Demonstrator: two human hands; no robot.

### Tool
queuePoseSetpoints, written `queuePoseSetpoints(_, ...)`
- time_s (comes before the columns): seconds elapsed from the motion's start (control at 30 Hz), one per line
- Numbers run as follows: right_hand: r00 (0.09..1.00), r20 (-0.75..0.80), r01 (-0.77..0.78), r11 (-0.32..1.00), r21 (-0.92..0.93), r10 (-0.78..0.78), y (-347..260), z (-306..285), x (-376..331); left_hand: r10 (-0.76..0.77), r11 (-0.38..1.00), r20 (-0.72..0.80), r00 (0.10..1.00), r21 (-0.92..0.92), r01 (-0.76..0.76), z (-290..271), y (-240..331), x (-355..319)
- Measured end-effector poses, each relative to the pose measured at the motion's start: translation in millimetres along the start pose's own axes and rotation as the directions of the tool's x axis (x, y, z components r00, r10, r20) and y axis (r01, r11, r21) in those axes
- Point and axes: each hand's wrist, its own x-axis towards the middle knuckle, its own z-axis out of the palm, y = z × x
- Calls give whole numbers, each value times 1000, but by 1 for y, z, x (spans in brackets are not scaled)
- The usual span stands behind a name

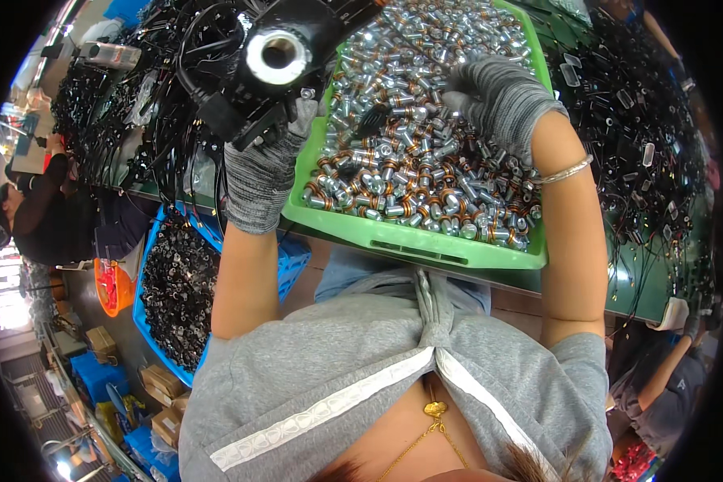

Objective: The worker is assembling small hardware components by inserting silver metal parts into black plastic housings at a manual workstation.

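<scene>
At ten o'clock, the left hand (263, 173) clamps the black part (253, 90), best kept steady. Right hand (498, 104), at one: grip unclear; fittings (406, 60) favour a fingertip pinch.

From the wearer's head, one wide fisheye view looked steeply down at close range, facing the light-green rectangular plastic tray (341, 222) and taking in the grey fabric top (297, 353) on the tray's near side.
</scene>
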Motion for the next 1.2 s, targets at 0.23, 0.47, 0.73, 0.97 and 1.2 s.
queuePoseSetpoints(0.23, 942, -24, 310, 898, -312, -334, -9, 28, 22, 58, 998, 2, 998, 36, -58, 0, 3, 1)
queuePoseSetpoints(0.47, 989, 144, 59, 993, -102, -44, -34, 6, 21, -34, 999, 79, 996, 26, 32, -3, 5, 1)
queuePoseSetpoints(0.73, 795, -527, 565, 680, 466, -299, -23, -31, -37, -89, 995, 154, 984, 56, 82, 0, 4, 2)
queuePoseSetpoints(0.97, 399, -814, 863, 472, 179, -422, -54, -23, -36, -140, 976, 173, 975, 192, 106, -1, 11, 3)
queuePoseSetpoints(1.2, 523, -809, 843, 302, 446, -267, -48, -16, -49, -154, 984, 180, 971, 120, 134, 0, 3, 3)
